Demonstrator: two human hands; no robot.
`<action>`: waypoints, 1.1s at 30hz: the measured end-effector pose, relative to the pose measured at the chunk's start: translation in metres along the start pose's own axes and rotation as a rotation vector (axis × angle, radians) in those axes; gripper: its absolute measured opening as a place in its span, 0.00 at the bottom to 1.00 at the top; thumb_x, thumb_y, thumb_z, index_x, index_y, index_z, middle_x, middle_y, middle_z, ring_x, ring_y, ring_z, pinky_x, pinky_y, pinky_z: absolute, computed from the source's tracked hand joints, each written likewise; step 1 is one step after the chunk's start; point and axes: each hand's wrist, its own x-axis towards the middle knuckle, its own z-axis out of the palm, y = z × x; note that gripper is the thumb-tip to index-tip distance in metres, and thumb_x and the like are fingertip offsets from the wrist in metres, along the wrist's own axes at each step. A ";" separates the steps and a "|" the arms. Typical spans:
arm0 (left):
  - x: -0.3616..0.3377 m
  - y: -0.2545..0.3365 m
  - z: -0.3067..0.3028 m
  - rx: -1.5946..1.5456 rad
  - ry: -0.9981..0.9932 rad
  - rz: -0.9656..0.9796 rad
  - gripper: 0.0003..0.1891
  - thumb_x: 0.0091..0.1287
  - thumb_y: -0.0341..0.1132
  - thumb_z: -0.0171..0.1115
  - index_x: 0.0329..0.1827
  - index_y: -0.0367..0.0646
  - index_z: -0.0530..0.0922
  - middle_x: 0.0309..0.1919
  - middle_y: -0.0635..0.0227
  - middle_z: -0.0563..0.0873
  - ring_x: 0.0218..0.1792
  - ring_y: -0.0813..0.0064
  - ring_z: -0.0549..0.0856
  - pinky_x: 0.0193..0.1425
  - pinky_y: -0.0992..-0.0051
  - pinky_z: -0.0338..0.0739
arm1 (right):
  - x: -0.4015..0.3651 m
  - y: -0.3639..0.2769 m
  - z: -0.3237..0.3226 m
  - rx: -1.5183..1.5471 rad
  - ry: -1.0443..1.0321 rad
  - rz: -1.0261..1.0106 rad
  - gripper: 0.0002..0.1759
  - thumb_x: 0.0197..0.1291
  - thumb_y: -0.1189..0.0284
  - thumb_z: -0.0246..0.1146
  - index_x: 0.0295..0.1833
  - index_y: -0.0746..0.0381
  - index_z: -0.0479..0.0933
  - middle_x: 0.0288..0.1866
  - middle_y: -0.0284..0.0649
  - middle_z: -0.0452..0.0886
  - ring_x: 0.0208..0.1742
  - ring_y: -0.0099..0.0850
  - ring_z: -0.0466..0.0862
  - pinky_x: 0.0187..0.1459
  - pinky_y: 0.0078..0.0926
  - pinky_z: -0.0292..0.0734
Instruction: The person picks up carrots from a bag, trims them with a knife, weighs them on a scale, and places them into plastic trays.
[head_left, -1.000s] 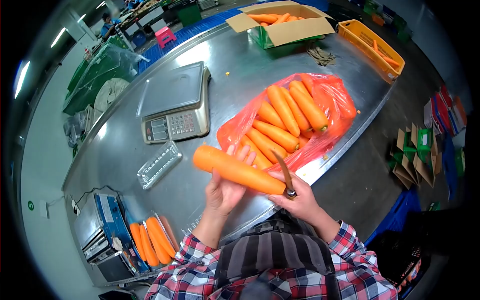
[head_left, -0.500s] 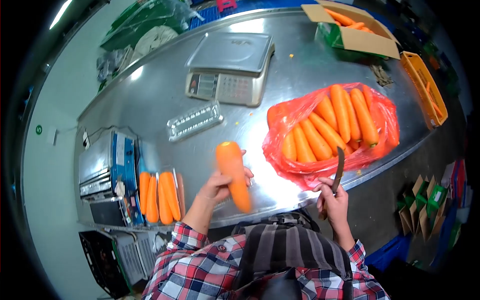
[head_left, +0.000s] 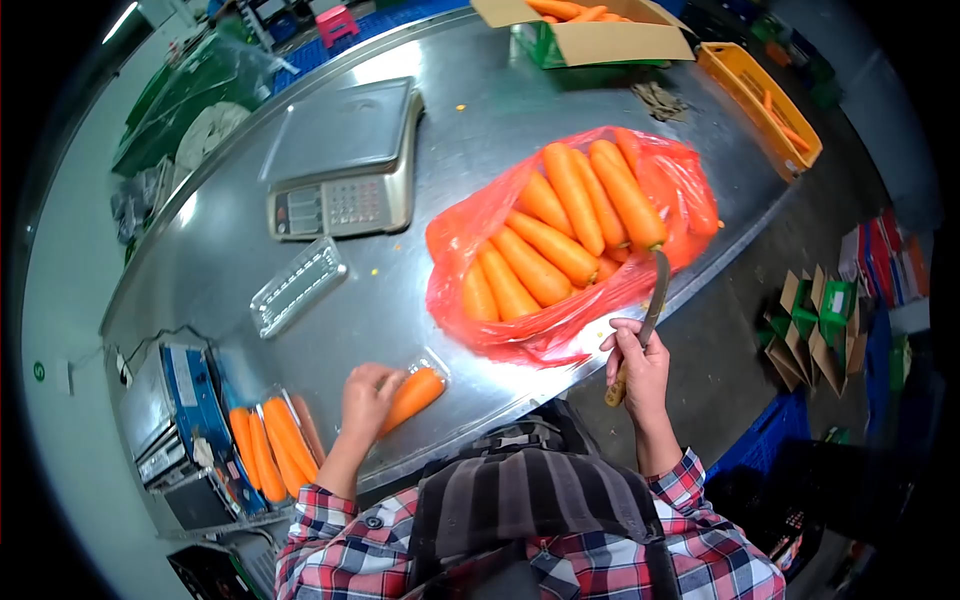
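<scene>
My left hand has its fingers bent against the side of an orange carrot, which lies low at the table's front edge. A clear plastic tray shows partly under that carrot; the rest of it is hidden. In my right hand is a knife with a curved dark blade pointing up and a brownish handle below the fingers. Just beyond the knife, a red plastic bag lies open, full of large carrots.
A scale stands at the back left, with an empty clear tray before it. Packed carrots lie beside a blue-sided machine. A cardboard box and a yellow crate hold more carrots.
My left hand has brought the carrot from midair down into a clear tray on the table, moving left. The knife stays in my right hand. The whole view has shifted.
</scene>
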 end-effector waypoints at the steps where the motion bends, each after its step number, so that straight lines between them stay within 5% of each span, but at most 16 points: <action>1: 0.013 0.017 -0.005 -0.090 0.035 0.038 0.09 0.58 0.34 0.67 0.38 0.40 0.83 0.32 0.59 0.84 0.36 0.61 0.82 0.46 0.67 0.75 | 0.002 0.001 -0.007 0.022 0.040 -0.004 0.12 0.68 0.68 0.57 0.48 0.67 0.75 0.30 0.38 0.79 0.17 0.18 0.72 0.18 0.14 0.67; 6: 0.101 0.117 0.015 -0.346 0.015 0.390 0.05 0.62 0.29 0.63 0.37 0.37 0.82 0.33 0.58 0.84 0.36 0.62 0.85 0.41 0.70 0.77 | 0.003 0.002 -0.035 0.114 0.180 -0.021 0.11 0.68 0.70 0.55 0.46 0.67 0.74 0.28 0.39 0.78 0.15 0.19 0.71 0.15 0.14 0.67; 10: 0.171 0.167 0.068 -0.388 -0.143 0.266 0.10 0.63 0.31 0.60 0.45 0.37 0.80 0.40 0.54 0.84 0.43 0.60 0.84 0.46 0.69 0.78 | -0.007 0.002 -0.047 0.098 0.211 0.047 0.10 0.67 0.71 0.54 0.45 0.68 0.74 0.27 0.39 0.78 0.14 0.19 0.71 0.15 0.14 0.67; 13: 0.233 0.180 0.094 0.137 0.041 0.812 0.18 0.60 0.27 0.57 0.55 0.36 0.75 0.53 0.55 0.80 0.55 0.59 0.79 0.56 0.66 0.74 | -0.015 0.012 -0.062 0.105 0.253 0.078 0.10 0.67 0.72 0.54 0.45 0.69 0.74 0.27 0.40 0.78 0.14 0.20 0.71 0.15 0.14 0.67; 16: 0.282 0.197 0.111 0.588 0.044 1.070 0.24 0.59 0.29 0.54 0.61 0.37 0.70 0.61 0.57 0.74 0.65 0.60 0.71 0.64 0.60 0.66 | -0.020 0.019 -0.080 0.139 0.293 0.088 0.10 0.67 0.72 0.54 0.45 0.68 0.74 0.27 0.40 0.78 0.15 0.20 0.72 0.15 0.14 0.67; 20: 0.307 0.210 0.122 0.983 -0.058 1.142 0.23 0.63 0.34 0.52 0.62 0.40 0.69 0.57 0.60 0.77 0.63 0.63 0.72 0.62 0.61 0.65 | -0.025 0.024 -0.097 0.168 0.353 0.104 0.10 0.68 0.71 0.55 0.45 0.67 0.74 0.28 0.40 0.78 0.16 0.19 0.72 0.15 0.14 0.68; 23: 0.298 0.237 0.096 1.256 -0.357 0.980 0.19 0.62 0.35 0.54 0.56 0.42 0.74 0.50 0.63 0.80 0.57 0.64 0.76 0.59 0.64 0.66 | -0.024 0.026 -0.100 0.186 0.375 0.108 0.10 0.68 0.70 0.55 0.45 0.67 0.74 0.28 0.39 0.78 0.16 0.18 0.72 0.15 0.14 0.68; 24: 0.303 0.223 0.090 1.210 -0.220 1.059 0.15 0.60 0.37 0.56 0.49 0.45 0.77 0.44 0.65 0.80 0.52 0.63 0.78 0.57 0.66 0.67 | -0.024 0.027 -0.100 0.195 0.362 0.104 0.10 0.68 0.70 0.55 0.46 0.67 0.74 0.28 0.39 0.79 0.16 0.18 0.72 0.16 0.13 0.68; 27: 0.307 0.212 0.064 0.907 -0.270 1.088 0.16 0.56 0.38 0.61 0.47 0.45 0.77 0.45 0.62 0.80 0.51 0.59 0.78 0.58 0.62 0.67 | -0.024 0.031 -0.098 0.238 0.306 0.095 0.10 0.67 0.70 0.55 0.48 0.66 0.75 0.30 0.38 0.79 0.19 0.18 0.73 0.18 0.14 0.68; 28: 0.312 0.189 0.067 0.584 -0.136 1.281 0.21 0.51 0.38 0.66 0.50 0.44 0.77 0.43 0.59 0.79 0.49 0.55 0.78 0.56 0.59 0.70 | -0.024 0.031 -0.095 0.211 0.284 0.102 0.11 0.68 0.70 0.55 0.49 0.66 0.74 0.30 0.38 0.79 0.18 0.17 0.72 0.18 0.13 0.68; 33: 0.204 0.209 0.008 0.073 -0.187 0.962 0.29 0.47 0.38 0.72 0.56 0.45 0.77 0.39 0.58 0.77 0.43 0.55 0.79 0.49 0.62 0.74 | -0.020 0.023 -0.074 0.000 0.115 0.089 0.15 0.68 0.70 0.55 0.56 0.67 0.72 0.33 0.37 0.80 0.17 0.15 0.70 0.19 0.12 0.66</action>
